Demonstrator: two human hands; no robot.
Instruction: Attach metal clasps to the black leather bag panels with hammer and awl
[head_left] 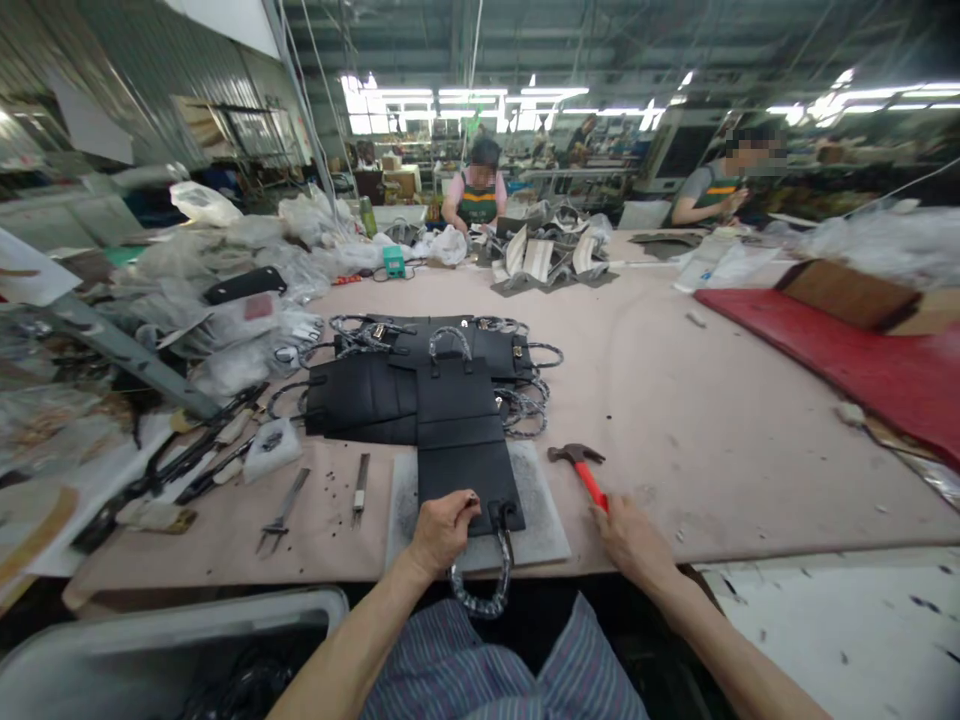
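Observation:
My left hand (444, 530) is over the near end of a black bag panel (480, 478), thumb and finger pinched together. A small dark bit shows at the fingertips, too small to name. The panel lies partly on a pale grey slab (551, 525), and its plastic-wrapped handle (484, 605) hangs over the table edge. To the right, my right hand (634, 540) is closed round the red grip of a claw hammer (589, 482), whose head rests on the table. More black bag panels (364, 398) with wrapped handles lie behind.
Left of the slab are a pronged punch (360, 490), a divider-like metal tool (283, 512) and several tiny dark bits. Plastic bags (247, 250) are heaped at far left. A red sheet (840, 350) lies right. A grey bin (172, 625) stands below the edge. Two co-workers sit across.

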